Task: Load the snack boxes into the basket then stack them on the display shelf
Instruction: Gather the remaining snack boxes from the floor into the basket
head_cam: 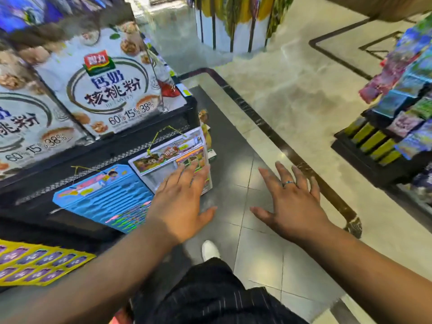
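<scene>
My left hand (181, 202) is stretched out with straight fingers, its fingertips over the lower edge of a clear-fronted toy pack (168, 157) that hangs on the black mesh side of a display stand (117, 150). My right hand (292, 197) hovers beside it over the grey floor, fingers spread, a ring on one finger, holding nothing. Large white walnut-powder boxes (109, 90) stand stacked on top of the stand. No basket shows in the frame. The picture is blurred by motion.
A blue blister pack (105, 195) hangs left of the toy pack. Yellow-and-purple packs (39, 265) lie at lower left. A shelf of colourful packets (402, 108) stands at right, a round column display (233, 22) ahead. My dark trouser leg and white shoe (210, 250) are below.
</scene>
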Motion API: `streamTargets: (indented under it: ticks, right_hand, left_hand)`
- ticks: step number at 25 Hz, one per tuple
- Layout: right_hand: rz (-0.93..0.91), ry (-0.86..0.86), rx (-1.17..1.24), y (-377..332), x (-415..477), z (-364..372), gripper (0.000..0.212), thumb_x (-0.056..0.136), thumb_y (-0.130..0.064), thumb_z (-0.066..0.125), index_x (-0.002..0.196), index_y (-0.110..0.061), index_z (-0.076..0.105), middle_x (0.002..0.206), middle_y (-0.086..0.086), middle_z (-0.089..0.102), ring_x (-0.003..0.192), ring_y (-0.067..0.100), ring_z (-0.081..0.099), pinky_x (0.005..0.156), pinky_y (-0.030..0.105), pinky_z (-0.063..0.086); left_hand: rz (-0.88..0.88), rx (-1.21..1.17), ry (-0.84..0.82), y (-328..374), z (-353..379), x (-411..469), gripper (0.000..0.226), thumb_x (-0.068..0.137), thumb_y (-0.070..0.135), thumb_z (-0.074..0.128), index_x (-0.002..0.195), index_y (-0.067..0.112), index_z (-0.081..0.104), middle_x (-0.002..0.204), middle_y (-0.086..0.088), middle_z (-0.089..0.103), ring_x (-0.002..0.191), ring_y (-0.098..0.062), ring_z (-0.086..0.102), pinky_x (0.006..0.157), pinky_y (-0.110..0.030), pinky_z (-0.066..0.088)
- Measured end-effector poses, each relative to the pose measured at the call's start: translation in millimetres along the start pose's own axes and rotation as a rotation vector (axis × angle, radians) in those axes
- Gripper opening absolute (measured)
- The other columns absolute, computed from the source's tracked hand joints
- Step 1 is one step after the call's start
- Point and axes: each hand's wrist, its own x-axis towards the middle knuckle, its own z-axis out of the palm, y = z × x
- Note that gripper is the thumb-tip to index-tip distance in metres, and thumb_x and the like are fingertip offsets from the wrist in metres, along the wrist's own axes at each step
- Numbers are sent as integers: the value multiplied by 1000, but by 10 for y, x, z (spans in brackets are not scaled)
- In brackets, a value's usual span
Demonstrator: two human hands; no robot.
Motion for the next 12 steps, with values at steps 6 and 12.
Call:
streamTargets:
  ticks: [6,12]
  right_hand:
    - [2,-24,-7,298,1129,-406,85,90,-70,39,152,-39,-9,163,0,-13,150,30,-10,118,53,-2]
    - [78,-48,80,568,2344,-668,86,90,-68,43,152,-40,-10,163,-2,-12,150,28,-8,119,52,1]
  left_hand:
    - [44,-6,63,-181,-130,1379,94,74,70,29,152,18,30,153,-12,39,139,-34,39,115,-47,33]
    - [1,-97,24,-337,-278,2764,93,80,71,32,157,25,8,163,-3,18,150,-24,14,123,-38,12]
